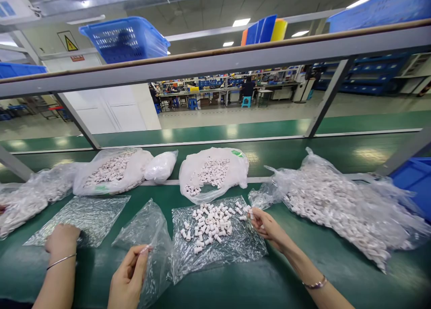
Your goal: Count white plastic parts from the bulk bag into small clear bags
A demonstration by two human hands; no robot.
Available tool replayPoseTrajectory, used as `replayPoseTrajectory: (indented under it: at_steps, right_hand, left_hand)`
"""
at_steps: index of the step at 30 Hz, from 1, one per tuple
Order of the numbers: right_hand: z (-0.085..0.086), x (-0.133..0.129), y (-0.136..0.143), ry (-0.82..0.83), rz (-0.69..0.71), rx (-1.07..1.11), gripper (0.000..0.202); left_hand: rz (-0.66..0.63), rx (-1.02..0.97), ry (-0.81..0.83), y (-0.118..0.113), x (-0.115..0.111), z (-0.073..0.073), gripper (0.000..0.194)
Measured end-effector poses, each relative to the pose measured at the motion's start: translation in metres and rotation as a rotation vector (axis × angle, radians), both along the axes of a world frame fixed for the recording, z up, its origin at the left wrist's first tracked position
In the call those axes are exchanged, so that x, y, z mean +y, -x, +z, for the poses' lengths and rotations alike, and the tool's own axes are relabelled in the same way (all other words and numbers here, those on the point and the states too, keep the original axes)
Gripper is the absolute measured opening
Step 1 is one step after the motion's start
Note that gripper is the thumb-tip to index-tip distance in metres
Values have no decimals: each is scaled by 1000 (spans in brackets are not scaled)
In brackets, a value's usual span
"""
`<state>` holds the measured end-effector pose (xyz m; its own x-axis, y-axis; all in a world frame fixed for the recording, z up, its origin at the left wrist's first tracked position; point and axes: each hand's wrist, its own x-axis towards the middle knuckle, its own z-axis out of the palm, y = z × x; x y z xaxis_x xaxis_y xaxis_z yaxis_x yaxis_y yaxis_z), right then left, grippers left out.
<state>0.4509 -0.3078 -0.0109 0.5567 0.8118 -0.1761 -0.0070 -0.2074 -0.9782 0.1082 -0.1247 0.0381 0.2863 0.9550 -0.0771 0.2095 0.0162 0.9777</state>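
My left hand (129,275) is closed in a pinch on the edge of a clear plastic bag (155,241), which hangs limp over the green table. My right hand (267,228) pinches a small white plastic fitting (251,214) at the right side of a loose pile. That pile of white plastic fittings (212,221) lies spread on a flat clear plastic bag (232,255) in front of me. Close behind it sits an opened bag (188,169) holding more fittings. Beyond my right hand a large clear bag full of white ring-like parts (340,205) slumps across the table.
At left, a co-worker's hand (62,239) rests on another flat plastic bag (97,214). Behind are an open bag of parts (112,167) and a small tied white bag (161,166). A shelf beam (215,59) with blue baskets (124,39) crosses overhead; a blue bin (412,181) stands right.
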Motion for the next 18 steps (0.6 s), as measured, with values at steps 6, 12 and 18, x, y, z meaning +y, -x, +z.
replayPoseTrajectory:
  at_steps: [6, 12, 18]
  right_hand:
    - [-10, 8, 0, 57, 11, -165, 33]
    - [-8, 9, -12, -31, 42, 138, 37]
    - [3, 0, -22, -231, 31, 441, 42]
  left_hand:
    - [-31, -13, 14, -4, 1, -5, 65]
    - [-11, -19, 36, 2, 4, -8, 65]
    - [-5, 32, 44, 2, 5, -3, 66]
